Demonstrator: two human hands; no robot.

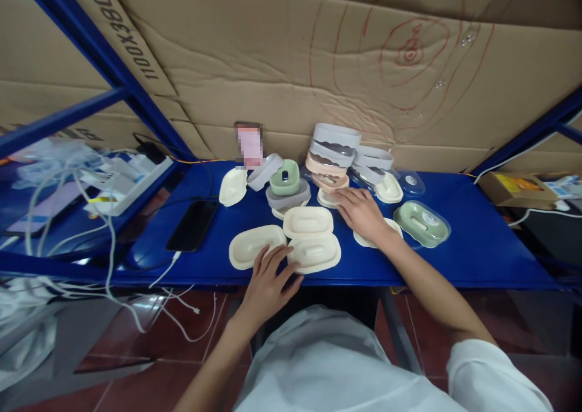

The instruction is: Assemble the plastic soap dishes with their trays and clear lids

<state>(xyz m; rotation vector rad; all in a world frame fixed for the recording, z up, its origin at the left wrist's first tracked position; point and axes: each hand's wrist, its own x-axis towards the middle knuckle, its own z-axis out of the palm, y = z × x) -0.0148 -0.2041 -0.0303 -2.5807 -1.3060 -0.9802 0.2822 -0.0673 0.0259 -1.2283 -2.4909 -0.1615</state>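
My left hand (271, 279) lies with fingers spread over the front edges of two cream oval dishes, one on the left (248, 247) and one on the right (316, 254). A third cream dish (308, 222) adjoins them behind. My right hand (361, 211) stretches its fingers onto the edge of a cream piece (326, 200) at the foot of a stack. That stack has pink parts (325, 165) below and grey wavy-edged rings (337, 136) on top. Beneath my right wrist, another cream piece (364, 238) is partly hidden.
A green dish (421, 223) in clear plastic sits at right. A green box (285, 177) rests on grey parts mid-table, near a cream piece (233, 187). A black phone (191, 225) with a white cable lies left. Cardboard (254, 66) stands behind the blue table (482, 242).
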